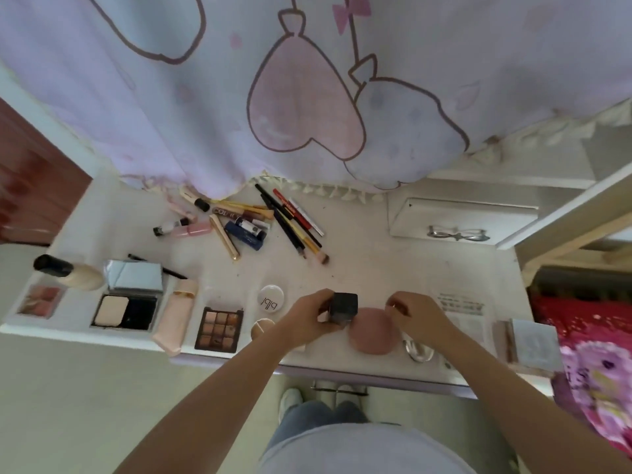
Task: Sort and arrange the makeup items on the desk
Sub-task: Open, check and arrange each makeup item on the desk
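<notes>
**Near-edge items are most at risk of being knocked off**

The desk is crowded along its near edge, where a row has been laid out from the left corner: a cream bottle on its side, an open powder compact, a peach tube whose end overhangs the edge, and an eyeshadow palette. The overhanging tube is judged likeliest to be swept to the floor if a forearm is drawn back carelessly.

A loose heap of pencils and brushes is left unsorted toward the far edge, under the hanging cloth; round pencils could roll if disturbed.

A pink round puff lies at the near edge between the hands, with a white round case beside the left wrist.

A small black box is gripped by the left hand, fingers closed on its side, above the puff. If the hold is loosened, the box would drop onto the puff or off the edge.

The right hand is curled with fingertips pinched together; whether anything is pinched cannot be told.
</notes>
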Motion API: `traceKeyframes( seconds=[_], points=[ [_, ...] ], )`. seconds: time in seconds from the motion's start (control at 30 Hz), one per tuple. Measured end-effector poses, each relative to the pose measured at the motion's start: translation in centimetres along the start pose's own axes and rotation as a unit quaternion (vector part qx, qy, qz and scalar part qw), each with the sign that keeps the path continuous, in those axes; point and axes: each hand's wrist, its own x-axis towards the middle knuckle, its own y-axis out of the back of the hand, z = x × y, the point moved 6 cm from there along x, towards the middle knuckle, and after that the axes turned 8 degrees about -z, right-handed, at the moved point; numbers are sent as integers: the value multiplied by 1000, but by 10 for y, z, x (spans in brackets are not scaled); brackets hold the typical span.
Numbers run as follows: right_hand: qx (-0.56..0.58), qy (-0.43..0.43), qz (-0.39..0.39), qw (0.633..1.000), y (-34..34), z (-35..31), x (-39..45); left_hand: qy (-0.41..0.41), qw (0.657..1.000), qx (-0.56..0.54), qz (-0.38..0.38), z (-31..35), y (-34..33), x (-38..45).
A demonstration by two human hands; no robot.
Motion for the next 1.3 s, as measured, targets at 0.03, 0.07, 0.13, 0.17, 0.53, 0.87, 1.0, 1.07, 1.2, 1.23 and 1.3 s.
traceKeyframes(
  seconds=[0.03, 0.07, 0.13, 0.17, 0.53, 0.87, 1.0, 1.07, 1.2, 1.23, 1.3],
  points=[
    [-12, 2, 6, 1000, -2, -1, 0, -6, 1000, 5, -5, -1, 1, 0],
    [-29, 5, 6, 1000, -6, 0, 0, -10, 1000, 11, -6, -3, 2, 0],
    [-81, 30, 5, 996, -15, -4, -4, -17, 1000, 20, -2, -5, 5, 0],
    [-108, 50, 9, 993, -20, -6, -5, -19, 1000, 23, -2, -5, 5, 0],
    [-166, 65, -16, 984, -47, -15, -18, 31, 990, 78, 114, -22, 18, -23],
    [-53, 80, -6, 995, -27, -29, -61, 17, 993, -65, -98, 10, -32, -49],
    [-49, 92, -28, 994, -22, -38, -77, -2, 985, -146, -96, 27, -43, -47],
    [-26, 89, -29, 995, -17, -40, -80, -7, 986, -142, -92, 32, -42, -46],
    [55, 84, -21, 995, -3, -43, -84, -32, 985, -147, -87, 41, -32, -49],
    [76, 83, -25, 993, 0, -43, -85, -44, 985, -142, -84, 44, -29, -50],
    [127, 80, -30, 988, 5, -42, -85, -64, 987, -135, -66, 51, -25, -51]
  ],
)
